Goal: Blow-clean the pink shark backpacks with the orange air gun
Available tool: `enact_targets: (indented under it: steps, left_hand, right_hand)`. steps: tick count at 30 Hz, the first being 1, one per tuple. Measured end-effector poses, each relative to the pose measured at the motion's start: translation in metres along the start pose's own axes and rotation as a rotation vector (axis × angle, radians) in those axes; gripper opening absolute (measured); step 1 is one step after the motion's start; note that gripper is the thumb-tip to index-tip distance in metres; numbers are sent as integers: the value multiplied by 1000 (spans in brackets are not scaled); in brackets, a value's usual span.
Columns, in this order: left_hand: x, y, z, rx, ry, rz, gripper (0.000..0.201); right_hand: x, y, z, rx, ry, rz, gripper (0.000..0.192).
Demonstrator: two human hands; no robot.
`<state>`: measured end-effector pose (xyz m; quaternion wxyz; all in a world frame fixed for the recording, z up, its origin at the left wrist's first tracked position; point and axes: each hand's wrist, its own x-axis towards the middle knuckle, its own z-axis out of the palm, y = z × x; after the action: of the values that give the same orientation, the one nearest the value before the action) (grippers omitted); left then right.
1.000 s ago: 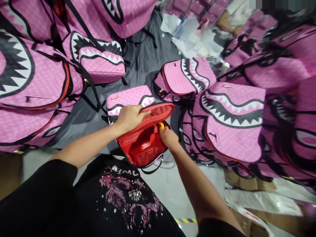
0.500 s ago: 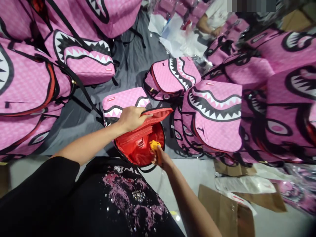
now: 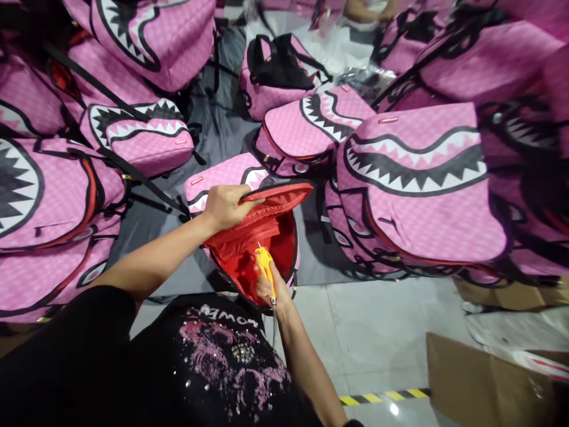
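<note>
A pink checkered backpack with a shark-mouth print lies in front of me, its zipped opening spread and its red lining showing. My left hand pinches the black-edged upper flap and holds it raised. In my right hand are yellow thread snips, their thin metal tip pointing up into the opening. A thin cord hangs from the lower end of the snips. Part of the bag's inside is in shadow.
More pink shark-print backpacks lie on the grey-covered table, at left and right. A pink bag with black straps is at the back, near clear plastic and another person's arm. Cardboard and striped tape are on the floor.
My right hand has turned and moved left over the opening, bringing the snips into fuller view. My left hand still holds the flap. The camera view has shifted, and a bag shows at the back.
</note>
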<state>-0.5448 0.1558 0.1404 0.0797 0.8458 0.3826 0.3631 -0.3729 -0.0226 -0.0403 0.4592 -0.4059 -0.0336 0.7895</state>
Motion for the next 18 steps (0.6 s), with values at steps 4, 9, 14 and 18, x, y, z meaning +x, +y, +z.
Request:
enact_targets:
  steps: [4, 9, 14, 18]
  left_hand:
    - [4, 1, 0, -3, -20, 10, 45]
    - [7, 3, -1, -27, -35, 62, 46]
    - [6, 16, -2, -91, -220, 346, 49]
    - [16, 23, -11, -67, -371, 426, 39]
  right_hand:
    - [-5, 2, 5, -18, -6, -19, 52]
    - [-12, 4, 14, -99, -5, 19, 56]
    - [-23, -48, 33, -513, 154, 27, 52]
    - [-24, -126, 47, -1022, 260, 85, 45]
